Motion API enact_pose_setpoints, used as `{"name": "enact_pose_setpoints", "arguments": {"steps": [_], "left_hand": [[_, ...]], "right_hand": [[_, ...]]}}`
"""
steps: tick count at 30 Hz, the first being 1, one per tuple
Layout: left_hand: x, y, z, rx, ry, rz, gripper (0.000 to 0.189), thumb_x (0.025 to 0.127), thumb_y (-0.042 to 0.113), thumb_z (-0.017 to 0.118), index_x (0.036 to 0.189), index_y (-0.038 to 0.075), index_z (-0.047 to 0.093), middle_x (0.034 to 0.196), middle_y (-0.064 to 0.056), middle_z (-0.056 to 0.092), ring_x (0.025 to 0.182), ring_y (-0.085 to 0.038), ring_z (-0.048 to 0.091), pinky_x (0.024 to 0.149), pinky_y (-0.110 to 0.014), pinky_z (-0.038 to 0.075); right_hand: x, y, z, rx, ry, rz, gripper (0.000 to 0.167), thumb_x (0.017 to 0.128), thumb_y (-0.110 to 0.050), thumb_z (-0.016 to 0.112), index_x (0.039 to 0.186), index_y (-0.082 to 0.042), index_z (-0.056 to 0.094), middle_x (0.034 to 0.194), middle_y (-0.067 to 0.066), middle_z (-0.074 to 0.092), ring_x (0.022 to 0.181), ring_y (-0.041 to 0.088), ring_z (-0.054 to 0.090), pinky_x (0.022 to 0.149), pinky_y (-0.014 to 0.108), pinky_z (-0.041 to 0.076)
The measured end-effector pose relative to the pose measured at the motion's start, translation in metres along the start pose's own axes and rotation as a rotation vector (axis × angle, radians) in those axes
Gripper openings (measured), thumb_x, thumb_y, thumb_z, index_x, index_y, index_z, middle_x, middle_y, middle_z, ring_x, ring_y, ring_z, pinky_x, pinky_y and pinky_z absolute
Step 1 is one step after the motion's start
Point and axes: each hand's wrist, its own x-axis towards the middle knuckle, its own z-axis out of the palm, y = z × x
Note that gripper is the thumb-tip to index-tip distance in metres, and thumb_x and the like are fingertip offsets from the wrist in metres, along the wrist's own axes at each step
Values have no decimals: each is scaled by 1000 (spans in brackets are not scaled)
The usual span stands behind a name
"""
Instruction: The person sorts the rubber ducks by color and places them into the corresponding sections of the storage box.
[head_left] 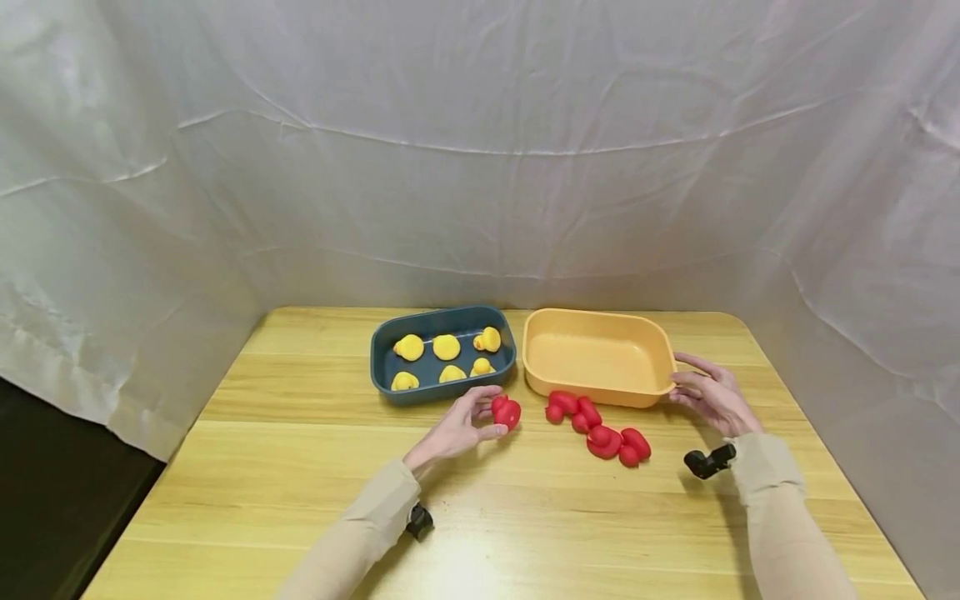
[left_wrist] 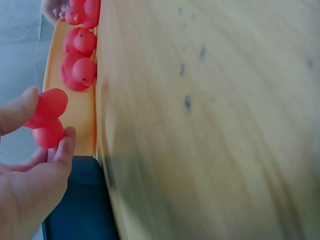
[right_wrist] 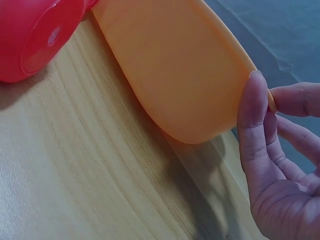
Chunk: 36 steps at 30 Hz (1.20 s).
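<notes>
My left hand pinches a red rubber duck between thumb and fingers, just in front of the gap between the two bins. In the left wrist view the duck shows with its head beside the fingertips. At the right, my right hand grips the rim of an orange bin at its right end. Thumb and fingers sit on either side of that rim in the right wrist view. Several more red rubber ducks lie on the table along the orange bin's front side.
A dark blue bin stands left of the orange one, with several yellow rubber ducks spread inside. Both bins are near the back edge of the wooden table. Pale cloth hangs behind and at both sides.
</notes>
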Motion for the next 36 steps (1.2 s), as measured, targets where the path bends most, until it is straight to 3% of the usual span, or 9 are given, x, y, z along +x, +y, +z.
{"name": "enact_pose_setpoints", "arguments": {"steps": [9,16,28,36], "left_hand": [[-2,6,-2,-35,28,73,64,89,4,76,144,-6,45,143,-24,49,129,-40,56,115,-53,43],[-6,15,-4,-5,68,146,57,86,7,79,137,-3,54,136,-21,54,122,-36,61,112,-58,44],[9,25,-5,121,151,119,55,83,17,84,131,2,62,127,-13,67,115,-29,68,106,-51,52],[25,34,-3,134,165,115,55,84,18,82,133,4,60,131,-13,65,118,-27,67,107,-40,54]], "right_hand": [[0,3,1,3,4,-34,33,97,2,61,121,-21,63,87,6,76,70,14,72,68,23,63],[0,3,2,10,2,-39,33,97,2,61,121,-21,64,87,7,76,70,14,72,68,23,63],[-1,5,2,7,-2,-54,36,97,1,62,127,-18,62,87,7,76,71,14,72,68,23,63],[0,6,2,-4,6,-67,35,97,2,61,126,-17,61,88,5,76,70,13,72,68,22,62]]}}
